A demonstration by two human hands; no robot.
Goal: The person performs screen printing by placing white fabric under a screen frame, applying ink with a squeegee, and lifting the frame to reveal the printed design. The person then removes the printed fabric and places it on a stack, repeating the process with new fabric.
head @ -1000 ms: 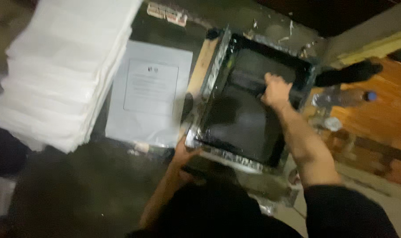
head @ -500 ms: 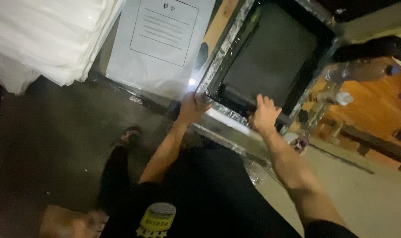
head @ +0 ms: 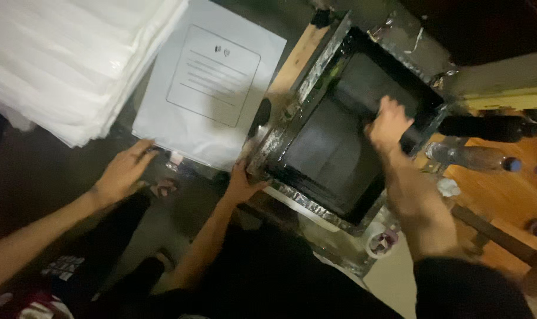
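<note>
1. Black ink covers the mesh of one printing frame [head: 333, 147], and the right hand [head: 389, 123] is down inside it, fingers curled over something at the far end; the blur hides what, so I cannot tell whether that hand is clamped shut.
2. Left hand [head: 240, 184] is on the frame's near left corner, thumb and fingers pinching the silver-taped edge. The two hands sit well apart, one at each end of the frame.
3. A third hand [head: 122, 172], belonging to another person, comes in from the left with fingers spread, touching the near edge of one printed sheet [head: 212, 88].
4. That sheet lies just beside the frame, a dark bordered box printed on it.
5. One tall stack of white sheets [head: 67, 59] fills the upper left, next to the printed sheet.
6. Out to the right: one clear bottle [head: 469, 157] with a blue cap lying on a wooden surface [head: 504, 195], and one dark bottle [head: 487, 127] above it.
</note>
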